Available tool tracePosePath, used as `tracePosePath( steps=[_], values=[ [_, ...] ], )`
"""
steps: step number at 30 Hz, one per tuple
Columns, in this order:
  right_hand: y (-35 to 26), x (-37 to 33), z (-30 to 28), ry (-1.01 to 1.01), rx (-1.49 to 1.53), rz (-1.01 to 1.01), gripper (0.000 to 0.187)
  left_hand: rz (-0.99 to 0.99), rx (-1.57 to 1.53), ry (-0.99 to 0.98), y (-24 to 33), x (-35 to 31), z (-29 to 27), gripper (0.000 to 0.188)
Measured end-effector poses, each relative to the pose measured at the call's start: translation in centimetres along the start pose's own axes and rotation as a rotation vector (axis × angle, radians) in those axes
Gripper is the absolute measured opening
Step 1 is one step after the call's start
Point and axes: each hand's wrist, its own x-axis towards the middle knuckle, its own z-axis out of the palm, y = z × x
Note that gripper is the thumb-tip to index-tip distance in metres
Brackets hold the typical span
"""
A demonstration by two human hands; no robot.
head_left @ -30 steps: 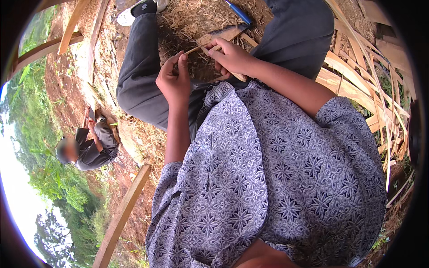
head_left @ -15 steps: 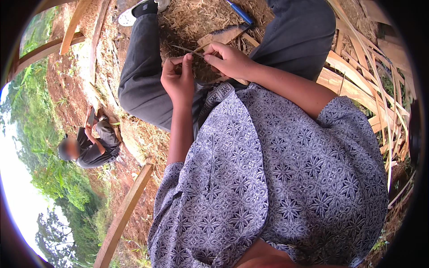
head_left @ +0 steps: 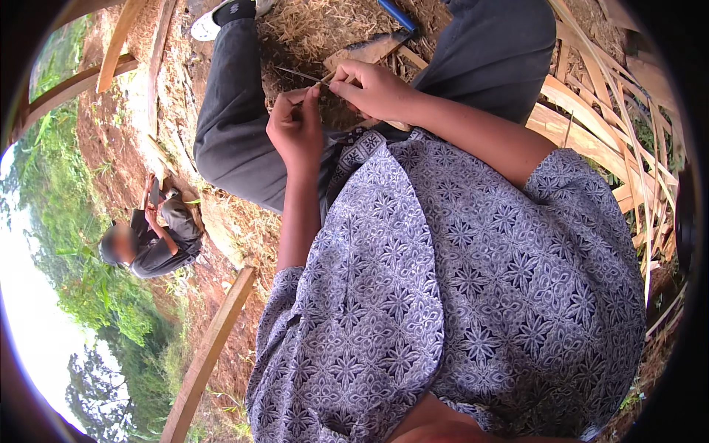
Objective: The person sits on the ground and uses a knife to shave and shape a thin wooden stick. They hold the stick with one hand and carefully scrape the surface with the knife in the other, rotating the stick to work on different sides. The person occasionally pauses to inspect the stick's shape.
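Note:
My left hand (head_left: 294,125) is closed in a pinch, thumb against index finger, on the end of a thin pale strip (head_left: 325,78) of wood or bamboo. Close beside it, my right hand (head_left: 373,90) is closed around a knife. The knife's narrow grey blade (head_left: 294,73) points out to the left past the fingertips, and its handle is mostly hidden under the palm. Blade and strip cross or meet between the two hands; whether they touch cannot be made out. Both hands are held above the ground between my bent legs.
Beyond my hands lie a wood piece (head_left: 367,50) with a dark edge and a blue handle (head_left: 397,15). Long split strips (head_left: 591,122) pile up at the right. At the left are wooden poles (head_left: 210,354) and a seated person (head_left: 159,232) holding a blade.
The blade has shifted slightly up and to the left, and my right hand has moved a little left. My left hand keeps its pinch in nearly the same place.

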Motion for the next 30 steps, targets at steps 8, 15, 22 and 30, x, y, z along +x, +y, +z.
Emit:
tracePosePath(
  steps=[8,15,22,30],
  values=[
    [-0.2,0.0,0.2,0.021,-0.010,-0.002,0.021,0.005,0.008,0.041,0.7,0.1,0.5,0.010],
    [1.0,0.7,0.2,0.032,0.016,-0.026,0.021,0.015,0.059,0.039,0.6,0.2,0.6,0.012],
    [1.5,1.0,0.3,0.063,0.001,-0.034,0.018,0.037,0.001,0.102,0.5,0.5,0.9,0.014],
    [2.0,1.1,0.0,0.037,0.037,-0.018,0.021,-0.007,0.002,0.114,0.4,0.4,1.0,0.017]
  ],
)
